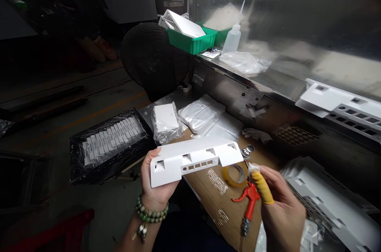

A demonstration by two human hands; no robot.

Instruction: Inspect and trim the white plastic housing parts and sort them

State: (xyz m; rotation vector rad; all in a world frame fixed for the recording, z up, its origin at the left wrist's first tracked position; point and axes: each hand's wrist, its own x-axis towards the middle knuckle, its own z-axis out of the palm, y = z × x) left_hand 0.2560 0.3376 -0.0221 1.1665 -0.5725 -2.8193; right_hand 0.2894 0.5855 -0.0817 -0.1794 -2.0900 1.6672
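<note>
My left hand [157, 184], a beaded bracelet at its wrist, is closed on the left end of a white plastic housing [205, 149]. The housing has square cut-outs and a row of port openings along its side. Close to its right end, my right hand [278, 196] is closed in a pinch on a small white wad [253, 168], perhaps cloth or tissue; a thin dark tip shows beside it. One finger wears a yellow finger cot [262, 186]. Below lie a red air blow gun [249, 200] and a roll of yellow tape [236, 174] on cardboard [214, 196].
Bagged white parts [166, 121] lie at the table's back. To the left, a black-lined box [111, 145] holds several white parts. White housings [330, 188] are stacked at right. The metal shelf carries a green bin [193, 43] and a squeeze bottle [232, 39]. A fan [151, 57] stands behind.
</note>
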